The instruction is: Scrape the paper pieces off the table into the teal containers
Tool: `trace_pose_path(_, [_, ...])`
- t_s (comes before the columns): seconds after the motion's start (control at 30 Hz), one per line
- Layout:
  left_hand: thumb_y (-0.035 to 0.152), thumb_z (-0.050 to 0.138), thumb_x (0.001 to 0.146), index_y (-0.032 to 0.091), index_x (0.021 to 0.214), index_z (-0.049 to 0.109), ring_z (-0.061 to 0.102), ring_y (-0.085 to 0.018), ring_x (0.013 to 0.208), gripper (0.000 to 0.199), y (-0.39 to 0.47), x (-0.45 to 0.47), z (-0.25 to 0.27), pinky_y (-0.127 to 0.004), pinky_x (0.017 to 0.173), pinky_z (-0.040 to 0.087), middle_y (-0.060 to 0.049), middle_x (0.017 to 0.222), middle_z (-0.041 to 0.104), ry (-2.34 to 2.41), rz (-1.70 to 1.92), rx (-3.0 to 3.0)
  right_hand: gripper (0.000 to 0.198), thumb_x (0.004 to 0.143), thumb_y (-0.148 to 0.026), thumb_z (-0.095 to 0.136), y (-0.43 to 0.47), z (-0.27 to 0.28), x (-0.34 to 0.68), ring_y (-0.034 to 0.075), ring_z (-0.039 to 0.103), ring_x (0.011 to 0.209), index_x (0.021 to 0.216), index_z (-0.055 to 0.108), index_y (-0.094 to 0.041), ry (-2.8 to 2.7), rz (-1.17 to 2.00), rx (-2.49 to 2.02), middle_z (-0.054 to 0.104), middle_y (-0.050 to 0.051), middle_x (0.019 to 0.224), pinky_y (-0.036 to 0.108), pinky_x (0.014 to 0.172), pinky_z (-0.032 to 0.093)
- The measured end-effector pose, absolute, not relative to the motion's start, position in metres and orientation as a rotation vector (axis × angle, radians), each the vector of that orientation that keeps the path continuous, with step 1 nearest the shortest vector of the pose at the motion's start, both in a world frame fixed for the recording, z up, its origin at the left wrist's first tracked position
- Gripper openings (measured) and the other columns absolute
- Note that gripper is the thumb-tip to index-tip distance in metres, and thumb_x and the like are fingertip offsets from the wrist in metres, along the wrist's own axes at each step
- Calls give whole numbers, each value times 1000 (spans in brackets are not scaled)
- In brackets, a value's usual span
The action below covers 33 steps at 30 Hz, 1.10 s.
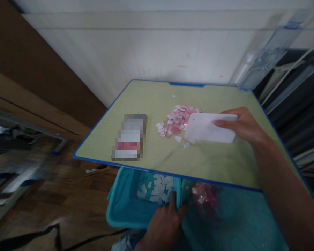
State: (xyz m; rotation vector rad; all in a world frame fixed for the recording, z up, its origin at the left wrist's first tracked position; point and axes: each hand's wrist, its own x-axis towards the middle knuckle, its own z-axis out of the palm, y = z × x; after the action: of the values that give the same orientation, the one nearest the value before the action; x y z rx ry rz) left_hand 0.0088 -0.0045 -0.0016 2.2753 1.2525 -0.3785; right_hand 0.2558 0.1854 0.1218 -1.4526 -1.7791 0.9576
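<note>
My right hand (242,124) grips a white plastic scraper card (209,127), held flat just right of a heap of small pink and white paper pieces (176,120) on the green desk (157,153). Several loose pieces lie at the card's lower left edge. Below the desk's near edge, my left hand (164,223) holds the wall of a teal plastic bin (125,209) that contains white paper pieces (157,190). Beside it a clear bag of pink pieces (204,195) sits on the right.
A blurred flat rectangular item (129,137) lies on the desk's left side. The desk has a blue rim and stands against a white wall. Brown cardboard (28,87) leans at left, a clear plastic strip (269,55) and dark shelving at right, wooden floor below.
</note>
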Motion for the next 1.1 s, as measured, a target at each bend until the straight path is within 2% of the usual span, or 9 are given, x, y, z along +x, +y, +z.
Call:
trace_pose_path(0.13, [14, 42, 78, 32, 131, 31, 61, -26, 78, 57, -4, 9, 1, -41, 64, 48, -20, 130, 33, 1251, -398, 2252, 28, 61, -41, 67, 185, 122, 255, 8, 44, 44, 67, 66, -14, -1882, 1060, -1450, 53, -1, 51, 20, 40, 31])
trace_pose_path(0.4, [17, 42, 80, 33, 129, 33, 60, -24, 77, 53, -4, 10, 2, -39, 65, 48, -17, 128, 36, 1270, -384, 2240, 29, 60, -41, 68, 181, 127, 262, 7, 42, 43, 62, 64, -13, -1797, 1033, -1463, 50, -1, 50, 20, 40, 28])
trace_pose_path(0.63, [14, 43, 79, 34, 130, 32, 61, -24, 79, 56, -3, 11, 5, -40, 66, 47, -18, 130, 33, 1277, -433, 2218, 28, 59, -41, 69, 178, 128, 264, 9, 46, 44, 67, 66, -14, -1867, 1228, -1447, 56, -1, 53, 20, 40, 31])
trace_pose_path(0.8, [14, 44, 78, 33, 132, 29, 60, -24, 79, 59, -4, 11, 5, -39, 66, 47, -19, 130, 33, 1274, -419, 2243, 27, 59, -40, 69, 180, 123, 269, 7, 41, 41, 57, 62, -14, -1807, 1103, -1443, 49, -3, 46, 20, 38, 26])
trace_pose_path(1.1, [15, 42, 79, 33, 133, 27, 61, -26, 82, 58, -3, 11, 4, -40, 67, 47, -21, 132, 31, 1265, -459, 2250, 28, 60, -43, 68, 182, 122, 267, 8, 42, 41, 58, 62, -15, -1838, 1027, -1469, 50, -2, 47, 22, 38, 27])
